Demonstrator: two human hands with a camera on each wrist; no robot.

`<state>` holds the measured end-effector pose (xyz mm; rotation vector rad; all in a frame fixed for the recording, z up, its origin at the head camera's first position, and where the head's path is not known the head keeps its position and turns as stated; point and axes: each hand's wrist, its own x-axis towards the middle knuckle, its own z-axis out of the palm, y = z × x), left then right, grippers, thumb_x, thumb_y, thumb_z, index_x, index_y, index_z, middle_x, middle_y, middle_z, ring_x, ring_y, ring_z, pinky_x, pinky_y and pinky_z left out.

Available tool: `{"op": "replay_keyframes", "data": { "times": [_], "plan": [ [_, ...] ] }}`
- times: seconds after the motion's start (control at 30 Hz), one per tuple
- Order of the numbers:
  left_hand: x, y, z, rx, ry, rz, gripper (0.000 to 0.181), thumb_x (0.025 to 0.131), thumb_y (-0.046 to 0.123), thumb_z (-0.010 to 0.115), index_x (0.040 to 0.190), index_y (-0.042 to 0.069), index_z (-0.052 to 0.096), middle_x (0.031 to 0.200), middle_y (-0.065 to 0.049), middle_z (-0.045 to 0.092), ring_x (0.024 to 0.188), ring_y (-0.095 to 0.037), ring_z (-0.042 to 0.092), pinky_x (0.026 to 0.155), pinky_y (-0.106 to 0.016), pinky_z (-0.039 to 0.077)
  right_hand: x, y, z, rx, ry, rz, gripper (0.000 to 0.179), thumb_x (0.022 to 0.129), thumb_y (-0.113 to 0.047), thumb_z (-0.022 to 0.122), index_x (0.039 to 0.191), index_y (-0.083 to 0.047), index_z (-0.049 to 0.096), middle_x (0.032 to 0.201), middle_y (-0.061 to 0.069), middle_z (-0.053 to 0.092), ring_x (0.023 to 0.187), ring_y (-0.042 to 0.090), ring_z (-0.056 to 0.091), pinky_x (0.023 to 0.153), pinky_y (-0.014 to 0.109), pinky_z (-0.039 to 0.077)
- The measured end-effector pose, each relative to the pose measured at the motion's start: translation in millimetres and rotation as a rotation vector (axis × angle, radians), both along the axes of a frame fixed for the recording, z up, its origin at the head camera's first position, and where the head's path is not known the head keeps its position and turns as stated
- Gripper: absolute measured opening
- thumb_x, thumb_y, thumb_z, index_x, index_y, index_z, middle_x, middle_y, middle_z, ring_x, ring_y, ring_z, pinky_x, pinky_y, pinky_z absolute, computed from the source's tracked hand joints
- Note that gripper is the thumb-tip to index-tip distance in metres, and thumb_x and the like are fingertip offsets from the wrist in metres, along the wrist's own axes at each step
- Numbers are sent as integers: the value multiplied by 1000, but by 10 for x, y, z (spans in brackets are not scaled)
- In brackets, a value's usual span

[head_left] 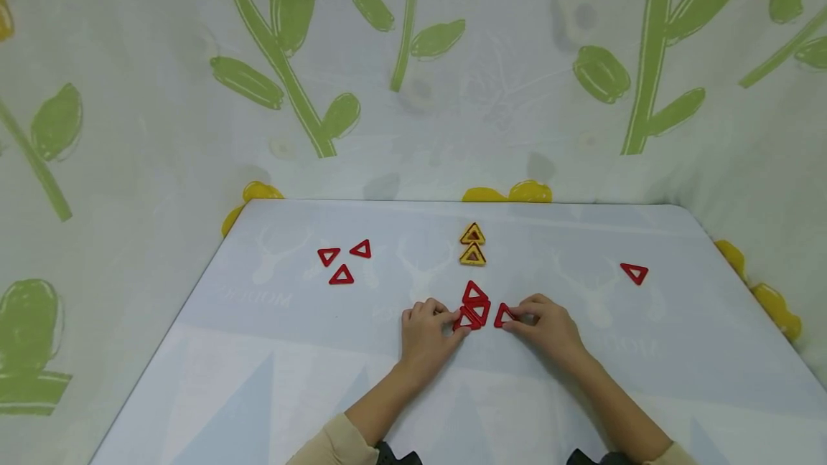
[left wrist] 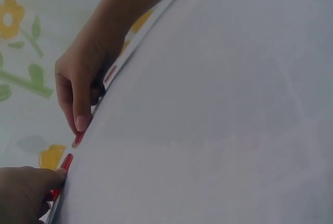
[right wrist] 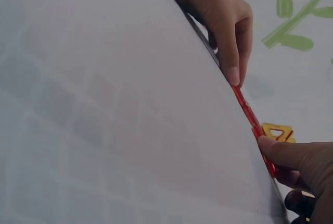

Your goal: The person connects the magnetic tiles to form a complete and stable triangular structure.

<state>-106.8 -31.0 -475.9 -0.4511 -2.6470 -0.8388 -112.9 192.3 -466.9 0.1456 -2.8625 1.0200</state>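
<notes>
Near the table's middle, red hollow triangle tiles lie edge to edge in a small cluster [head_left: 474, 298] in the head view. My left hand [head_left: 426, 336] pinches the cluster's lower-left triangle tile [head_left: 457, 323] between thumb and fingers. Just right of the cluster, with a small gap, my right hand [head_left: 545, 329] pinches a separate red triangle tile [head_left: 498, 320]. In the left wrist view the held red tile [left wrist: 66, 161] and the other hand's tile [left wrist: 78, 139] appear nearly edge-on. The right wrist view shows both hands at one line of red tiles [right wrist: 248, 112].
Two yellow triangle tiles [head_left: 473, 262] lie behind the cluster, tip to base. At the back left are three loose red triangle tiles [head_left: 341, 281]. Another red triangle tile [head_left: 634, 266] lies at the right. Beyond the white table [head_left: 291, 350] hangs a flower-patterned cloth [head_left: 484, 128].
</notes>
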Motion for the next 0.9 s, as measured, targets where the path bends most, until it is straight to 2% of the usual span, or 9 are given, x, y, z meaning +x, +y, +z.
{"op": "replay_keyframes", "data": {
  "times": [0.33,0.57,0.73,0.9],
  "plan": [
    [30,19,14,-41,55,-14,33,73,36,80,100,16,77,84,4,56,77,-11,49,70,-29,36,4,-62,14,-7,21,41,30,73,-22,81,99,-8,75,91,0,63,77,13,52,60,20,46],
    [41,21,-30,-47,84,-22,34,72,39,80,97,16,77,83,5,56,76,-11,48,68,-28,35,-18,-54,-13,-4,20,53,30,73,-23,81,100,-11,75,91,-2,63,77,12,51,60,20,45],
    [13,10,-59,34,50,-8,30,74,37,79,96,17,77,85,4,57,79,-12,51,71,-31,36,-37,-32,-25,1,10,66,29,73,-23,81,100,-13,75,92,-4,63,76,11,50,59,20,43],
    [-81,-13,-46,85,-57,-9,34,79,32,75,108,16,72,95,1,60,89,-16,53,77,-37,34,-48,-13,-18,8,12,95,30,74,-23,80,101,-13,75,91,-3,62,75,11,49,59,20,43]
  ]
}}
